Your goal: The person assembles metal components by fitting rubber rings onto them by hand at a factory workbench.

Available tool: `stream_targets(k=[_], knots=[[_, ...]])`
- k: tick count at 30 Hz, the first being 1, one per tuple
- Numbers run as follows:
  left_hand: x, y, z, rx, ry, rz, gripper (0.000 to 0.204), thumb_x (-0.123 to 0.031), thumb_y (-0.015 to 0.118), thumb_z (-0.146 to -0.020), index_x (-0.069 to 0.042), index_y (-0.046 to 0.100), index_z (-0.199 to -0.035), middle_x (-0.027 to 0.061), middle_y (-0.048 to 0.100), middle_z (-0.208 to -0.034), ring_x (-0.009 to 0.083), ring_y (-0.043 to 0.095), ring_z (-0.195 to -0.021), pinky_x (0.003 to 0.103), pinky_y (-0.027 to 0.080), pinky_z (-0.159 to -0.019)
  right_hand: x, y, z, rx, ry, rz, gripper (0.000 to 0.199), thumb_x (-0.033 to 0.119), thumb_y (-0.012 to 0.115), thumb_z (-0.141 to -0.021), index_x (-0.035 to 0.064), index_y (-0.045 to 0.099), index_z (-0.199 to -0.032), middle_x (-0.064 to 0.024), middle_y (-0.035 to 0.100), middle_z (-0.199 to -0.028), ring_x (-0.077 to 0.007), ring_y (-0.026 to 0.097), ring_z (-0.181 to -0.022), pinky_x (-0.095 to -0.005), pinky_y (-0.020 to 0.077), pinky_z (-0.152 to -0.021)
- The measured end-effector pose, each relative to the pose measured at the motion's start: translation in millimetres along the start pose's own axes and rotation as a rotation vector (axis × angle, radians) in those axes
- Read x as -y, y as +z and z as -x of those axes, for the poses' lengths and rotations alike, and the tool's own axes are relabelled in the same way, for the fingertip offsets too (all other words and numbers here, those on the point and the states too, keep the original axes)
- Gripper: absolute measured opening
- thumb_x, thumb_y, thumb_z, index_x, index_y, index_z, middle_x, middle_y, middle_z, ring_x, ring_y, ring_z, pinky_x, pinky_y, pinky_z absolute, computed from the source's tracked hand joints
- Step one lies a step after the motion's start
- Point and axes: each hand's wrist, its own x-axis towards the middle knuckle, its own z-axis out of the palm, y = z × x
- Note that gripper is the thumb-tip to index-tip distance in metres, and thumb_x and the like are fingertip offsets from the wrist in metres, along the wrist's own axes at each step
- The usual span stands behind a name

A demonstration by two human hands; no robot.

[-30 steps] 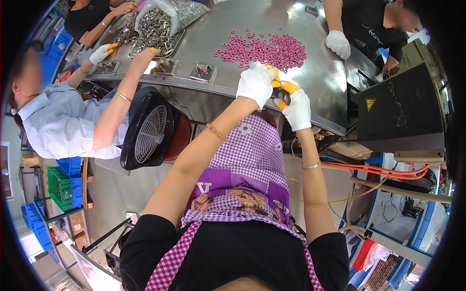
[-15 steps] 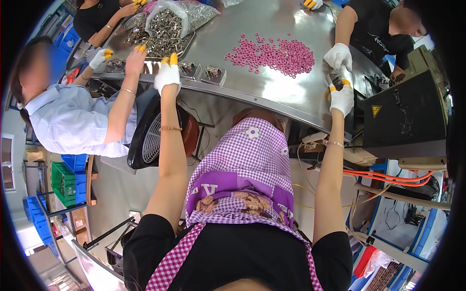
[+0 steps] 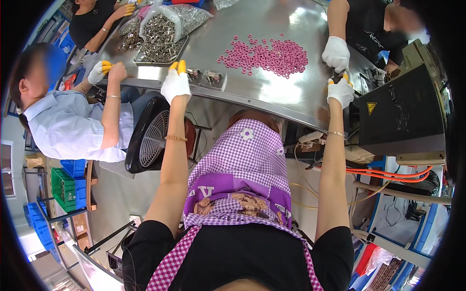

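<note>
White gloves with yellow fingertips cover both my hands. At the table's near edge, my left hand [image 3: 175, 86] has two fingers stretched forward. It lies against the left end of two small clear trays [image 3: 219, 87] that hold metal parts. My right hand [image 3: 341, 93] reaches to the table's right side, its fingers closed around a small dark piece [image 3: 338, 77] whose kind I cannot make out. Just beyond it is a co-worker's gloved hand [image 3: 336, 54], very close to the same piece. Many pink rings [image 3: 272, 56] lie spread in the middle of the metal table [image 3: 208, 43].
A tray heaped with metal parts [image 3: 162, 36] and a clear bag [image 3: 191, 22] stand at the far left. On the right is a dark machine housing [image 3: 403, 111]. A seated co-worker [image 3: 73, 116] is at my left, beside a black fan [image 3: 148, 136].
My left hand has slid right along the table edge, and the two small trays have shifted right with it. The co-worker's hand at the right has turned over the dark piece.
</note>
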Motion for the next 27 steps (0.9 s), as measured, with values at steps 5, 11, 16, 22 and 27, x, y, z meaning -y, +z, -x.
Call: stream_targets(k=[5,11,16,22,27], knots=[[-33,5,34,0.043,0.050,-0.098,0.052,-0.054,0.040,-0.096,-0.016,0.057,-0.127,0.0136,0.070,-0.103,0.0323,0.067,-0.089,0.039,0.049,-0.077,11,32,15,0.127,-0.170,-0.627,0.032,0.031,0.063,-0.085,0.0123,0.066,-0.111,-0.0114,0.068,-0.100,-0.0271,0.064,-0.088,-0.0369,0.0512,-0.075],[-72,20,53,0.237,0.254,0.113,0.047,-0.049,0.044,-0.094,-0.015,0.062,-0.121,0.0101,0.070,-0.105,0.0316,0.066,-0.090,0.037,0.049,-0.078,57,8,30,0.272,-0.289,-0.422,0.028,0.029,0.061,-0.088,0.0102,0.068,-0.108,-0.0111,0.069,-0.098,-0.0276,0.064,-0.084,-0.0354,0.0502,-0.076],[-150,34,15,0.280,0.481,0.025,0.033,-0.035,0.051,-0.090,-0.017,0.069,-0.111,0.0039,0.070,-0.108,0.0269,0.065,-0.091,0.034,0.048,-0.079,38,10,39,0.187,-0.231,-0.582,0.027,0.029,0.060,-0.089,0.0087,0.069,-0.103,-0.0115,0.069,-0.097,-0.0293,0.064,-0.081,-0.0356,0.0502,-0.076],[-199,102,-24,0.267,0.861,-0.288,0.023,-0.022,0.058,-0.084,-0.020,0.074,-0.099,0.0033,0.071,-0.097,0.0245,0.067,-0.086,0.039,0.048,-0.074,5,-10,90,0.155,-0.230,-0.589,0.025,0.026,0.062,-0.088,0.0046,0.071,-0.098,-0.0135,0.069,-0.091,-0.0281,0.064,-0.077,-0.0353,0.0498,-0.073],[-203,126,-32,0.395,0.913,-0.257,0.019,-0.022,0.060,-0.082,-0.020,0.074,-0.095,0.0022,0.072,-0.094,0.0254,0.067,-0.084,0.039,0.048,-0.074,7,-11,92,0.229,-0.195,-0.621,0.024,0.022,0.064,-0.088,0.0007,0.070,-0.098,-0.0117,0.069,-0.091,-0.0228,0.064,-0.079,-0.0306,0.0496,-0.074]])
